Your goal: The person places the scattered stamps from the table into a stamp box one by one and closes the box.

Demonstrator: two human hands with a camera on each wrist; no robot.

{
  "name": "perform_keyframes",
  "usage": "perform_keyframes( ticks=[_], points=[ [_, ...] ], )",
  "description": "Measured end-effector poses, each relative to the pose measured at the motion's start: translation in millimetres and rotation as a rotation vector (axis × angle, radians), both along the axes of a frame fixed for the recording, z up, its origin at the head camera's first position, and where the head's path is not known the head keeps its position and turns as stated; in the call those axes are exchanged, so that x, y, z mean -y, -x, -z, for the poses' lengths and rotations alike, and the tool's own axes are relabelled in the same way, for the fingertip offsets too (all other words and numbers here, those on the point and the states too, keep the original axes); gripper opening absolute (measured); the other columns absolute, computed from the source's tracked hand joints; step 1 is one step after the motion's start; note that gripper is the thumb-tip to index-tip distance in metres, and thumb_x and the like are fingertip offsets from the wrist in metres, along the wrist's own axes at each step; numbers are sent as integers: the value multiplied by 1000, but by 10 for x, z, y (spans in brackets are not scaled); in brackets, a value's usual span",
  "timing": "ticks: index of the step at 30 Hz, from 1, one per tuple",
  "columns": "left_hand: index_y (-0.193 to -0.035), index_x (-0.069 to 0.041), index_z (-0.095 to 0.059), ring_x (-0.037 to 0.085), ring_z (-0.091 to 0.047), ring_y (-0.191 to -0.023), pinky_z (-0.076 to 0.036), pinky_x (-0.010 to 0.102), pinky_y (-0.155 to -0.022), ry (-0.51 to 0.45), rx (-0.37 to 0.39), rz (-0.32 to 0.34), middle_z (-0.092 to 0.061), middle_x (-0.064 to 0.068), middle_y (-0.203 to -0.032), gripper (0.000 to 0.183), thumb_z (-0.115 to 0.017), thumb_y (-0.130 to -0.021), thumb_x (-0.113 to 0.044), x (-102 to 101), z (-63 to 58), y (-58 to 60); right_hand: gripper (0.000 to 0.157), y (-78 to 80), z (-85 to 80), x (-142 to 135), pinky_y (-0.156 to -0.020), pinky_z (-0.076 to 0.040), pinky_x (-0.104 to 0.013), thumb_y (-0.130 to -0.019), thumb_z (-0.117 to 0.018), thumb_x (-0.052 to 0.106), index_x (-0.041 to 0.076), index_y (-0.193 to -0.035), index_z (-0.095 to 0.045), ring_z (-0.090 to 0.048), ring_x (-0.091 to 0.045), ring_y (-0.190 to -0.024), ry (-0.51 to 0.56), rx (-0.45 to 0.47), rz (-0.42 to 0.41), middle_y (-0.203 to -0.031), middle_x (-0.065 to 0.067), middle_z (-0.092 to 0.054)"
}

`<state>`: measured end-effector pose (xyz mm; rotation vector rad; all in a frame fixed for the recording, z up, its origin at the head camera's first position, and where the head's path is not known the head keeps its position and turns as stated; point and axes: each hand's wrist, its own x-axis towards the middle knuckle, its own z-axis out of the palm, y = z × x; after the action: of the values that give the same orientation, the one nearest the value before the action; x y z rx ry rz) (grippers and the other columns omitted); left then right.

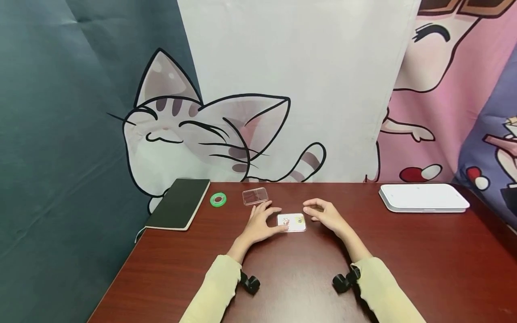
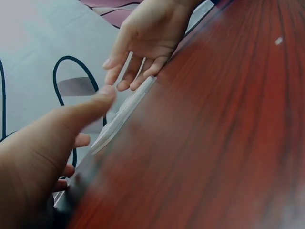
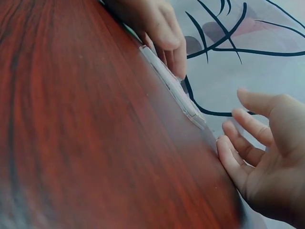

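A small white card in a clear plastic case (image 1: 296, 223) lies flat on the table, with a colored picture and a yellow spot on its face. My left hand (image 1: 258, 226) is at its left side, fingers spread and thumb tip overlapping the card's left end in the head view. Just off the right end is my right hand (image 1: 328, 217), its fingers loosely bent with nothing between them. The right wrist view shows the case (image 3: 174, 88) edge-on, between the left hand (image 3: 159, 26) and the right hand (image 3: 267, 152). Behind the left fingers lies a clear plastic lid (image 1: 255, 196).
A green tape roll (image 1: 218, 200) sits left of the clear lid. Farther left is a dark notebook (image 1: 179, 204) by the table's left edge. At the back right stands a flat white box (image 1: 424, 198). A printed cat curtain (image 1: 323, 89) hangs behind the table (image 1: 299, 287).
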<state>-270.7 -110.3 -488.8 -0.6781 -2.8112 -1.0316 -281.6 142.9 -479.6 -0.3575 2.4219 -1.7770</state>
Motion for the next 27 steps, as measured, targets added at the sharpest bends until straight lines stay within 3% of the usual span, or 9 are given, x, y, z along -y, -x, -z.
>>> perform_keyframes(
  ticks=[7,10,13,16,20,27],
  points=[
    [-126,-11,-64,34,-43,-138,-36,55,-111,-185,54,-51,-50,15,-145,51,-75,-83,-36,125,-11,8,45,23,-17,1,-80,-56,-26,-94,-64,21,-5,-130,-54,-61,1,-93,33,23,21,-126,-28,-59],
    [-122,-9,-66,30,-51,-132,-41,50,-109,-242,12,-76,-59,13,-136,46,-76,-84,-34,161,2,18,46,18,-39,27,-81,-55,-27,-93,-65,20,-5,-130,-54,-61,1,-95,35,14,19,-127,-27,-59],
    [-115,-8,-70,25,-60,-120,-46,45,-104,-310,-41,-125,-68,9,-122,40,-77,-83,-31,209,-35,38,45,44,-93,99,-85,-53,-25,-92,-67,19,-4,-129,-56,-65,-11,-102,3,-42,1,-127,-26,-61],
    [-112,-5,-70,25,-64,-110,-50,44,-97,-334,-76,-172,-70,9,-114,39,-78,-82,-29,333,-128,93,45,118,-166,223,-93,-52,-32,-90,-69,15,-6,-128,-56,-64,-30,-111,-45,-119,-52,-124,-27,-62],
    [-121,-1,-65,34,-60,-115,-48,50,-98,-290,-47,-209,-65,17,-122,51,-80,-80,-27,578,-309,227,50,253,-295,418,-103,-46,-50,-88,-71,15,-5,-131,-54,-57,-41,-122,-120,-162,-139,-127,-27,-61],
    [-149,0,-36,36,-34,-144,-33,53,-115,-40,187,-208,-39,20,-154,82,-77,-84,-29,811,-496,475,63,578,-604,692,-115,-34,-51,-89,-70,16,2,-144,-45,-42,-41,-139,-322,-129,-226,-146,-20,-49]
  ],
)
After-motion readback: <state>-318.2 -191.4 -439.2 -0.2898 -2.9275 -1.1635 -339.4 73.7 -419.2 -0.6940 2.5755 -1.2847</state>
